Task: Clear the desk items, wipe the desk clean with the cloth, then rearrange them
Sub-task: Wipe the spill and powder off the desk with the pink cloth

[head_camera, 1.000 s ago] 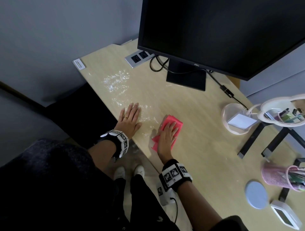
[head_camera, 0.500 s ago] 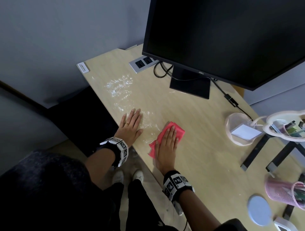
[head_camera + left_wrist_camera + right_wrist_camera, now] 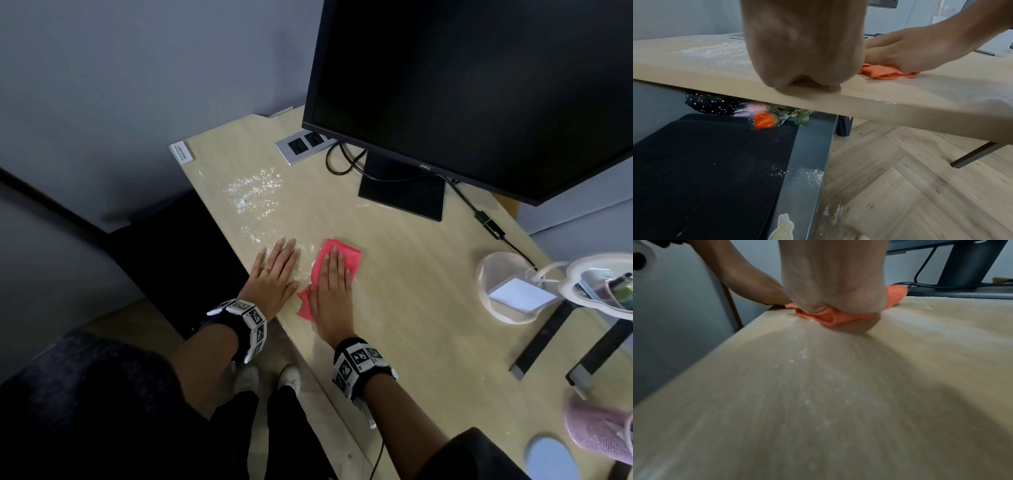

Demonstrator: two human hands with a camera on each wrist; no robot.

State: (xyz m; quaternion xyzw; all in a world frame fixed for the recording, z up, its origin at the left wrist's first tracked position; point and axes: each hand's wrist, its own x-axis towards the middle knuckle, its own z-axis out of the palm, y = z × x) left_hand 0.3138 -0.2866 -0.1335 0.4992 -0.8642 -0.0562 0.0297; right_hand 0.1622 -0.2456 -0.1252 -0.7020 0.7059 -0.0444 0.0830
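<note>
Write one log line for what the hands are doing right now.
step: wiping | right hand: flat on cloth | left hand: flat on desk | white powder: not yet wiped

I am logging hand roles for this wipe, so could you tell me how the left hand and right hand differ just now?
The right hand presses the pink cloth; the left hand lies on the bare desk. The left hand sits nearer the desk's edge and the white powder; the right is further in. A ring shows on the left only. Both lie flat, palms down, fingers straight.
</note>
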